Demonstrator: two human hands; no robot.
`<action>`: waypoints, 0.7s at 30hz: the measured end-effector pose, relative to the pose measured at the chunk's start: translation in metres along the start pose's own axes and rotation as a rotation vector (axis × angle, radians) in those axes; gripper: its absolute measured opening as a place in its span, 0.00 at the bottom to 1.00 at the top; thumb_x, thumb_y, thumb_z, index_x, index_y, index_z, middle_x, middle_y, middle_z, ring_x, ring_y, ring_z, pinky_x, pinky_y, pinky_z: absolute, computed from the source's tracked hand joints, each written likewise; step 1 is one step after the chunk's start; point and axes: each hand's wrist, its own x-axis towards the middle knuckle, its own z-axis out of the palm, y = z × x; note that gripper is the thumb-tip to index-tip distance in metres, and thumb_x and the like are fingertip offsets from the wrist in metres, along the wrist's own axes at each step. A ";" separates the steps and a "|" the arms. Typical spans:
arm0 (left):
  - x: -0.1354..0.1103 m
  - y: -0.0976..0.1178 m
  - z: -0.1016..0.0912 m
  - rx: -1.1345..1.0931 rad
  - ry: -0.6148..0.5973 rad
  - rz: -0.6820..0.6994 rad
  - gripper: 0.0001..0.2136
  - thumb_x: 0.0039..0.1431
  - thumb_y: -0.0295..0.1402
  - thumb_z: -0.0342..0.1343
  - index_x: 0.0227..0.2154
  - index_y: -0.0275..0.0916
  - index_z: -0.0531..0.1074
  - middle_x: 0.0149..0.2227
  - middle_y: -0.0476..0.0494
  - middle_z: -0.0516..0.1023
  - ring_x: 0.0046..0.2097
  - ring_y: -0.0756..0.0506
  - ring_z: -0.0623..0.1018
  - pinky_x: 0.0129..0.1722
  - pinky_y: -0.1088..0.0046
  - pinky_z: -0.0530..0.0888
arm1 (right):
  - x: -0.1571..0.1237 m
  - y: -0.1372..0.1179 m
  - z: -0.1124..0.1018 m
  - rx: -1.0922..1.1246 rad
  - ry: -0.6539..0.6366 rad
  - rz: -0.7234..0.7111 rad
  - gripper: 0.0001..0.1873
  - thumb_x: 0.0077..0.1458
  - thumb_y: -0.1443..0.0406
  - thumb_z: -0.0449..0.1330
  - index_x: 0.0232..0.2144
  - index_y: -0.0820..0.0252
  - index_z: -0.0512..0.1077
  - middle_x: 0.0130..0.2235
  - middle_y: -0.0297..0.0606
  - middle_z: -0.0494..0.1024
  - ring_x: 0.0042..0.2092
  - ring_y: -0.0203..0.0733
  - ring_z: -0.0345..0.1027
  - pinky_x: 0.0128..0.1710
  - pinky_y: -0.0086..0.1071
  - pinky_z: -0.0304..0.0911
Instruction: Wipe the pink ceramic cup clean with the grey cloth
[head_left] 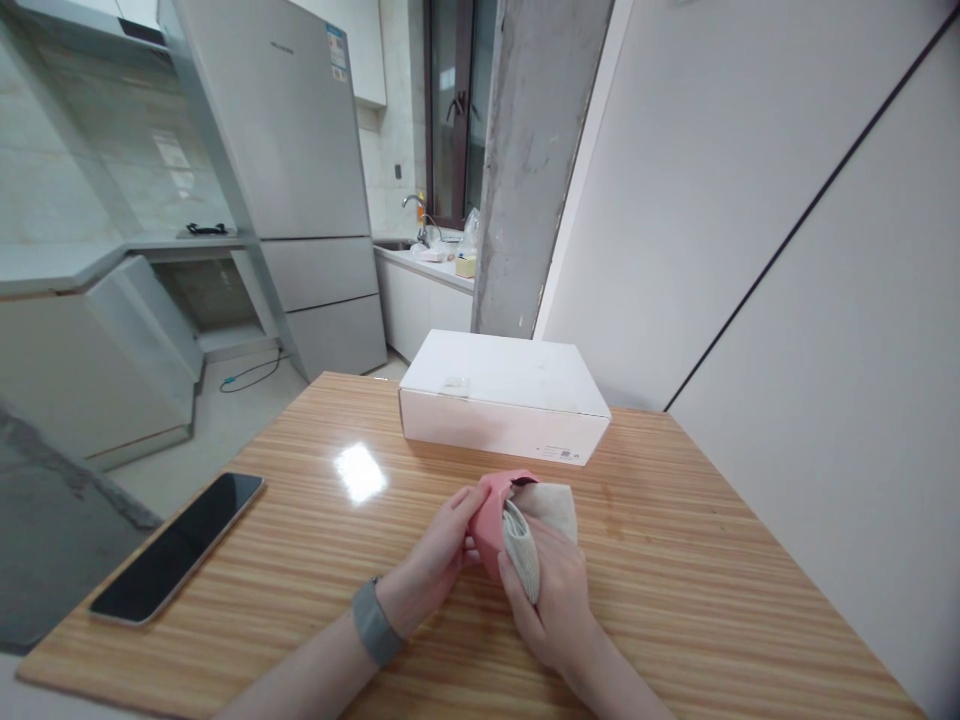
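My left hand [447, 540] grips a small pink cup-like container [490, 524] from its left side, the fingers wrapped round it. A folded light grey-beige cloth [520, 548] is bunched in my right hand [556, 598] and pressed at the container's opening on the right. One part of the cloth stands up behind my right knuckles. A dark patch shows at the container's top edge. My right fingertips are hidden by the cloth and the container, so how deep they reach inside cannot be made out.
Just beyond my hands a white cardboard box [499, 400] lies on the wood-grain table [697, 560]. A phone [180, 548] with a dark screen rests near the table's left edge. Further back stand a grey fridge [311, 160] and a kitchen counter, with a white wall panel at right.
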 end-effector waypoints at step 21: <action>-0.015 0.006 0.022 -0.061 -0.286 0.222 0.19 0.52 0.30 0.66 0.48 0.36 0.76 0.47 0.36 0.79 0.49 0.40 0.76 0.51 0.66 0.68 | -0.007 0.004 -0.001 -0.023 0.262 0.141 0.09 0.57 0.71 0.54 0.35 0.59 0.74 0.35 0.43 0.80 0.39 0.51 0.77 0.39 0.44 0.73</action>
